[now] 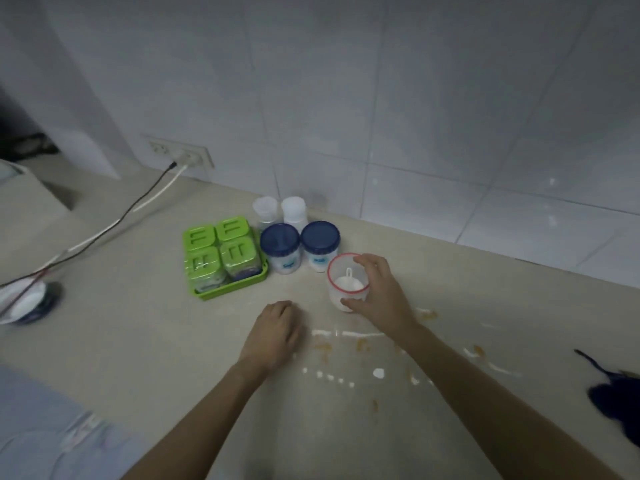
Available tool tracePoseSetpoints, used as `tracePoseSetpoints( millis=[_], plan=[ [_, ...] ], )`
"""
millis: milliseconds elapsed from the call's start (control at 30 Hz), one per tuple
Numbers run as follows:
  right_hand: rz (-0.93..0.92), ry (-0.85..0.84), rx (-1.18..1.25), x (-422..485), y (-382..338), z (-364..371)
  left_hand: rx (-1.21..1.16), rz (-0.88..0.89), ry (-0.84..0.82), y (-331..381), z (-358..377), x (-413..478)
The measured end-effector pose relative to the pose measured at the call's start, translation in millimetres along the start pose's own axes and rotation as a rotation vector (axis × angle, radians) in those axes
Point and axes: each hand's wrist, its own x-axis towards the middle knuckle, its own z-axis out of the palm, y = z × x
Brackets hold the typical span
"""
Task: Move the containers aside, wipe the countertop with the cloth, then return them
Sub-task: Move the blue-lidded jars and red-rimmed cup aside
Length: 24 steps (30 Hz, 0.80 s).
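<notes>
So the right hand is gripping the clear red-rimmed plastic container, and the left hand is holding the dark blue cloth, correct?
Not quite. In the head view the right hand does grip the clear red-rimmed plastic container, but the left hand rests closed and empty on the beige countertop. The dark blue cloth lies untouched at the far right.

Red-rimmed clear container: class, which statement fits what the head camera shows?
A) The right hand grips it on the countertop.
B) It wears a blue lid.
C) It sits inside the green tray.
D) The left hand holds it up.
A: the right hand wraps the red-rimmed clear container, thumb in front and fingers at its rim, while the left hand rests apart on the countertop.
</notes>
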Motion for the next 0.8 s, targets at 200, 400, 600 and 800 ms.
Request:
tracePoseSetpoints(
  millis=[200, 400, 600, 800],
  plan=[
    [0.014, -0.018, 0.026, 22, -35, 62, -0.016, 0.005, 0.023, -49, -1, -9],
    [0.038, 0.024, 0.014, 33, -50, 105, -0.078, 0.028, 0.071, -68, 7, -17],
    [0.059, 0.008, 0.008, 40, -55, 120, -0.085, 0.087, 0.097, -72, 12, -20],
    [0.076, 0.012, -0.016, 6, -53, 99, -0.181, 0.185, 0.148, -60, 17, -35]
  ],
)
